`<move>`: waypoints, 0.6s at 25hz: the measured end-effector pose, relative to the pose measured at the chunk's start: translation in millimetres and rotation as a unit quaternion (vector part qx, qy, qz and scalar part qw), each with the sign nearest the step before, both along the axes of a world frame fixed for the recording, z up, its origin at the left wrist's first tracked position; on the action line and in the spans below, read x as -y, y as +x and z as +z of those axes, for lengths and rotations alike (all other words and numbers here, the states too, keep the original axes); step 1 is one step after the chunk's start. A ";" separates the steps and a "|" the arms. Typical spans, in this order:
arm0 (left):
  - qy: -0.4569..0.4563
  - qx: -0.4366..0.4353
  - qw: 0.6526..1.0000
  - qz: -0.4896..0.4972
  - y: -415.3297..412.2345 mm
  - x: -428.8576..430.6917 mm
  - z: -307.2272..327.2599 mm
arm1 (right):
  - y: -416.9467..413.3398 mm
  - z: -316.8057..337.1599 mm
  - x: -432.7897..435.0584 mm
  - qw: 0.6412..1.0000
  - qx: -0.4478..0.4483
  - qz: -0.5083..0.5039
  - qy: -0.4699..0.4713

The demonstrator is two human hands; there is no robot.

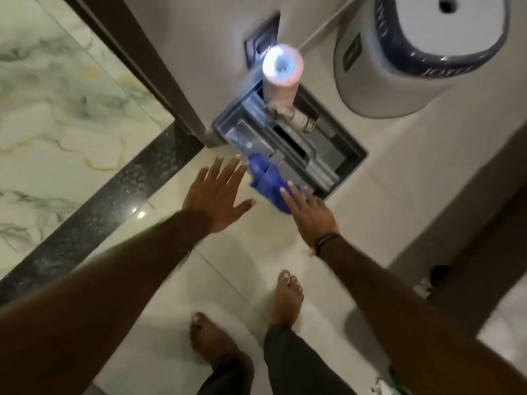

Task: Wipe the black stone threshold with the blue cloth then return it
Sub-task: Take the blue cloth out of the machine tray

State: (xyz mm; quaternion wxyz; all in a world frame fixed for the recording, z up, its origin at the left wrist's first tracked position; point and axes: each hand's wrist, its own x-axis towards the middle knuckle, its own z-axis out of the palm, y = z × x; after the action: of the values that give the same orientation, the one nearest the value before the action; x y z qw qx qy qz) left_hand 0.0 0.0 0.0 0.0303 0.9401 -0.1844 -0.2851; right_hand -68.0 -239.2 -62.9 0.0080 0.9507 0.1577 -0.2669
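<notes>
The blue cloth (268, 179) lies crumpled on the near corner of a grey plastic tray (346, 163) on the floor by the wall. My right hand (309, 213) rests flat with its fingertips on the cloth's near end, fingers extended, not closed around it. My left hand (218, 195) hovers open with spread fingers just left of the cloth, not touching it. The black stone threshold (94, 220) runs diagonally across the left, speckled and shiny, between marble flooring and the cream tiles.
A pink cylinder with a glowing top (281, 72) stands in the tray beside a tap fitting (299, 118). A white and navy bin (413, 52) sits at upper right. A dark door frame (142, 67) meets the threshold. My bare feet (285, 303) stand on cream tiles.
</notes>
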 end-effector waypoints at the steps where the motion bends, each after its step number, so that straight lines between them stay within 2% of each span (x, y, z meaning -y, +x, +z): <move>1: 0.000 0.005 1.000 -0.001 1.1 -0.8 -16.9 | 9.7 -15.8 -9.0 1.000 0.009 0.010 0.002; 5: -0.003 -0.019 1.000 0.012 -8.7 -8.0 -53.5 | 23.0 -64.0 -10.7 0.998 0.024 0.045 -0.026; 9: 0.012 -0.037 0.999 0.012 -36.3 -48.0 -58.0 | 33.6 -70.5 -2.9 0.991 -0.007 0.116 -0.066; 12: 0.005 -0.039 0.999 0.028 -53.9 -77.9 -47.8 | 43.4 -47.6 -6.3 0.997 -0.009 0.050 -0.056; 15: -0.001 -0.025 0.997 0.078 -73.6 -107.2 -29.7 | 36.9 -17.2 -20.6 0.996 0.051 -0.055 0.049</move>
State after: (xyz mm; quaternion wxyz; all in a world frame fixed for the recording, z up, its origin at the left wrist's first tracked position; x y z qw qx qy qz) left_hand -73.6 107.2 -29.7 0.0577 0.9443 -0.1102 -0.3048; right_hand -31.1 -218.6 -80.1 -0.0452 0.9696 0.1172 -0.2098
